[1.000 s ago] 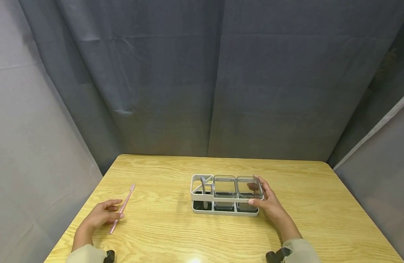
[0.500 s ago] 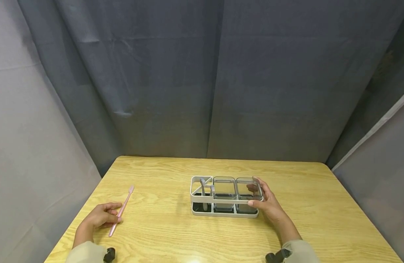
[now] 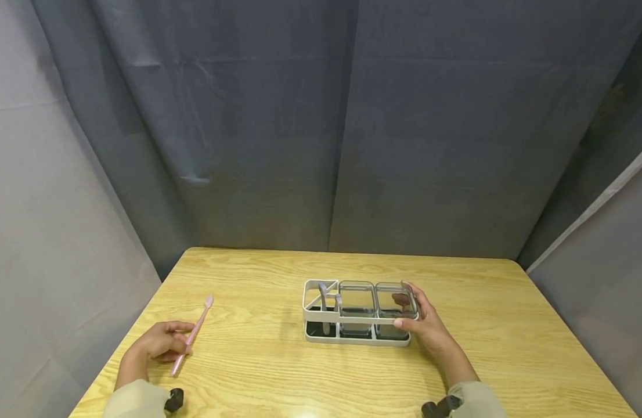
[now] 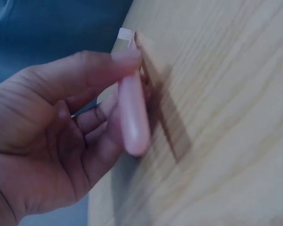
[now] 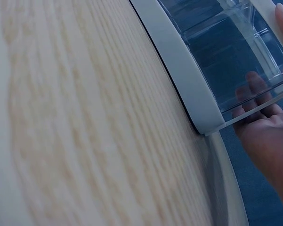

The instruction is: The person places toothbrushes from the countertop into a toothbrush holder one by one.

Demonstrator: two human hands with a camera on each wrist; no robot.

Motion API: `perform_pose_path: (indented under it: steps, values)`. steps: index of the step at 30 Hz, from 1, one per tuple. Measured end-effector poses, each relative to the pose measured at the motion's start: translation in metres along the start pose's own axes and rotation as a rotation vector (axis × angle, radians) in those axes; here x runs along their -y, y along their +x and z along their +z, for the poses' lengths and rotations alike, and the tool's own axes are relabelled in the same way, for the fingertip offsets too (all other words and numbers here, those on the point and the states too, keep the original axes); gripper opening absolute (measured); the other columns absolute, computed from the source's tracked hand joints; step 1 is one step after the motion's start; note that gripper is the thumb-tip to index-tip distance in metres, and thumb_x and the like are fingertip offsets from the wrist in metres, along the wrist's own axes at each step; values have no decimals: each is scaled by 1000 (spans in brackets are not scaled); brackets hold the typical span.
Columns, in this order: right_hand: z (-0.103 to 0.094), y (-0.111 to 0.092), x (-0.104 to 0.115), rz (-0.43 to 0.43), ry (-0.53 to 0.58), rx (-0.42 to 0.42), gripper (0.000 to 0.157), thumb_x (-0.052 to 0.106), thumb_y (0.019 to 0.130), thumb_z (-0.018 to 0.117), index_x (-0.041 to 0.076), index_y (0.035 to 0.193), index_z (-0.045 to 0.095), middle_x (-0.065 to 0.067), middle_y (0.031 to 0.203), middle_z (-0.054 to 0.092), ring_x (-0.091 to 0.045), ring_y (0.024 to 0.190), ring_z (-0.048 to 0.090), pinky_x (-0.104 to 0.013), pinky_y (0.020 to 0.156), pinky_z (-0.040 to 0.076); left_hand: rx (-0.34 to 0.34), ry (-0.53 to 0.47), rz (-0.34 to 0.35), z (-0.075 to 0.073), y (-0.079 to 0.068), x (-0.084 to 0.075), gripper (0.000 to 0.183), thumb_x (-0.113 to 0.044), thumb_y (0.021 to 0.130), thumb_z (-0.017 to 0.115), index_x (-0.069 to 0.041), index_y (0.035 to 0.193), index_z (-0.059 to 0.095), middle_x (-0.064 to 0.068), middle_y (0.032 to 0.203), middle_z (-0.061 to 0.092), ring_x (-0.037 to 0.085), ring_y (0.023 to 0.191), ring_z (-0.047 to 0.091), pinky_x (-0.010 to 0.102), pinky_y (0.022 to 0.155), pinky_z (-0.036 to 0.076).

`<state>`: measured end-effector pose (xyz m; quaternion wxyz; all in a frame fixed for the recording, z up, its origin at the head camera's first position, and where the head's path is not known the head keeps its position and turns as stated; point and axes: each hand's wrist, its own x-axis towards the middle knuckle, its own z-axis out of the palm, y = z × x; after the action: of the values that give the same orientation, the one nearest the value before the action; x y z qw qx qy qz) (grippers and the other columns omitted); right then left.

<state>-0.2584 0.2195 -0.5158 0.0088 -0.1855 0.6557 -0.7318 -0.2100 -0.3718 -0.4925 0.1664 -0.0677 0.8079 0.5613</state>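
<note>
At the left of the table, my left hand (image 3: pixel 161 342) pinches a pink toothbrush (image 3: pixel 198 325) between thumb and fingers. In the left wrist view the toothbrush (image 4: pixel 134 117) shows its rounded handle end toward the camera, with its shadow on the wood beside it. My right hand (image 3: pixel 428 322) grips the right end of a white toothbrush holder (image 3: pixel 321 316), thumb on the near rail and fingers behind. Two clear cups (image 3: pixel 357 296) sit in the holder's middle and right sections. A grey toothbrush (image 3: pixel 323 296) stands in the divided left section. Through the clear plastic, fingers (image 5: pixel 259 89) show in the right wrist view.
The wooden table (image 3: pixel 258 371) has its far edge against a dark grey curtain (image 3: pixel 258 145). Lighter curtains (image 3: pixel 54 232) hang at both sides. Bare wood lies between the pink toothbrush and the holder.
My left thumb and fingers have closed on the pink toothbrush, whose handle end has shifted slightly toward me. The right hand and the holder stay in place.
</note>
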Motion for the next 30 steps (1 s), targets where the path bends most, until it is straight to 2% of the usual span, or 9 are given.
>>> perform_pose_path:
  steps: [3, 8, 15, 21, 25, 30]
  values:
    - [0, 0, -1, -1, -5, -6, 85, -9, 74, 68, 6, 145, 22, -31, 133, 34, -39, 123, 32, -26, 89, 43, 16, -82, -14, 1, 0, 3, 63, 4, 75, 71, 9, 131, 43, 9, 90, 65, 22, 73, 62, 34, 64, 52]
    - [1, 1, -2, -4, 2, -9, 85, -9, 74, 68, 6, 145, 22, -32, 133, 34, -40, 123, 32, -27, 89, 43, -23, -201, -32, 5, -5, 4, 62, 4, 75, 72, 7, 131, 45, 11, 91, 67, 22, 73, 64, 32, 62, 52]
    - [-3, 1, -2, 3, -5, 6, 85, -9, 75, 68, 7, 145, 21, -30, 134, 34, -39, 123, 31, -27, 91, 42, -61, -174, -51, 16, -6, -3, 64, 7, 74, 71, 10, 131, 43, 11, 89, 66, 21, 71, 64, 32, 61, 53]
    - [-5, 0, 0, 24, -15, -25, 86, -7, 75, 69, 12, 145, 23, -25, 134, 35, -36, 123, 31, -22, 91, 40, -54, -187, -33, 29, -3, -10, 66, 1, 79, 70, 9, 135, 37, 15, 92, 65, 23, 73, 64, 32, 65, 54]
    - [-2, 1, -1, 33, -17, 5, 88, -4, 75, 71, 12, 146, 21, -26, 136, 33, -38, 125, 30, -24, 92, 40, -48, -214, -18, 32, -10, -7, 65, -1, 81, 67, 11, 136, 33, 16, 90, 65, 21, 70, 64, 29, 62, 54]
    - [0, 1, -1, 44, 10, -9, 88, -6, 74, 70, 12, 145, 22, -26, 136, 33, -37, 124, 30, -24, 91, 41, -27, -255, 24, 40, -17, -6, 66, -2, 82, 67, 11, 136, 32, 18, 95, 65, 25, 77, 66, 31, 64, 54]
